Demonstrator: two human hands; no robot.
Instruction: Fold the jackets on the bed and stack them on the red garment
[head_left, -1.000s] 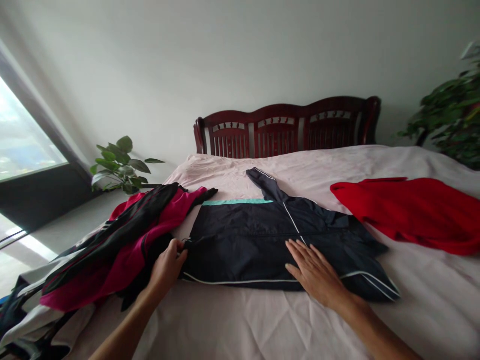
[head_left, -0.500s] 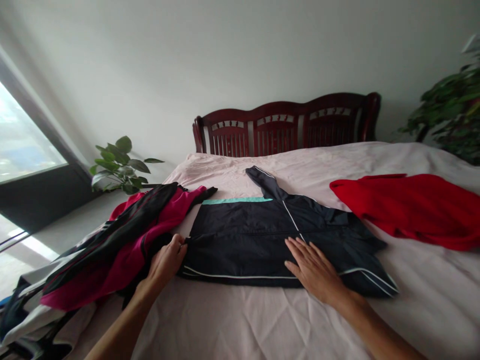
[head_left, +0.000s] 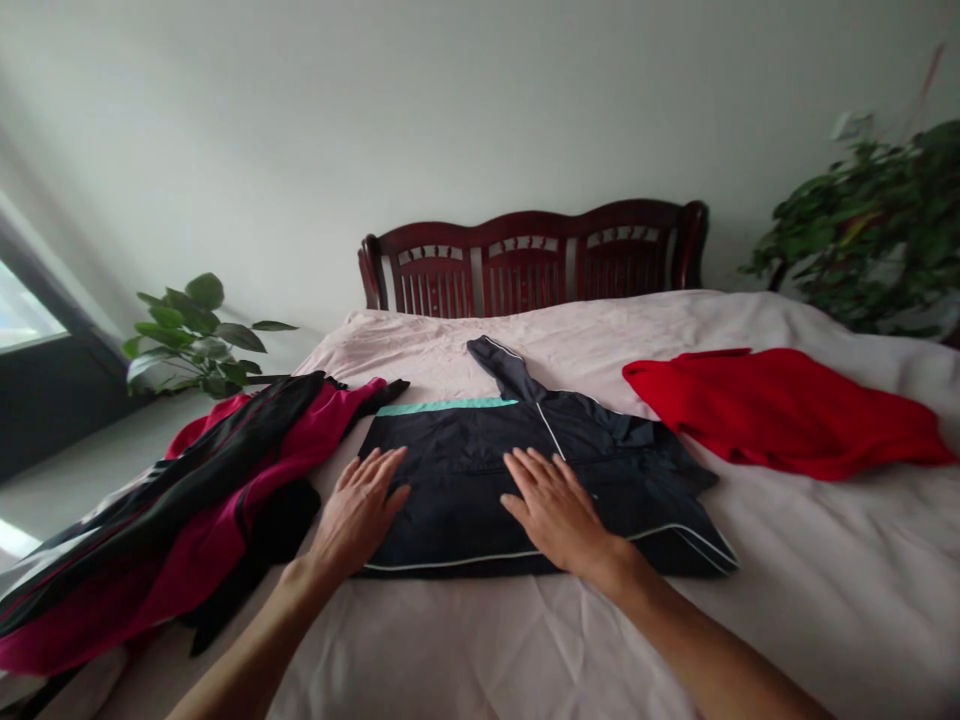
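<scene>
A dark navy jacket (head_left: pixel 450 510) with white piping and a turquoise strip along its far left edge lies spread on the bed. One sleeve sticks out toward the headboard. My left hand (head_left: pixel 361 505) is over the jacket's left end, palm down with its fingers stretched out. Over the middle of the jacket is my right hand (head_left: pixel 556 505), also flat and open, near the white stripe. Neither hand grips the cloth; whether the palms press on it or hover just above is hard to tell.
A heap of pink and black clothes (head_left: pixel 217 530) lies at the left edge of the bed. A folded red garment (head_left: pixel 780 410) rests on the pale pink sheet (head_left: pixel 465 650) at right. Beyond are a dark wooden headboard (head_left: pixel 525 265) and leafy plants (head_left: pixel 195 330) on both sides.
My left hand has let go of the jacket's left edge and opened flat over the cloth. My right hand has shifted slightly left. The view has turned a little to the right.
</scene>
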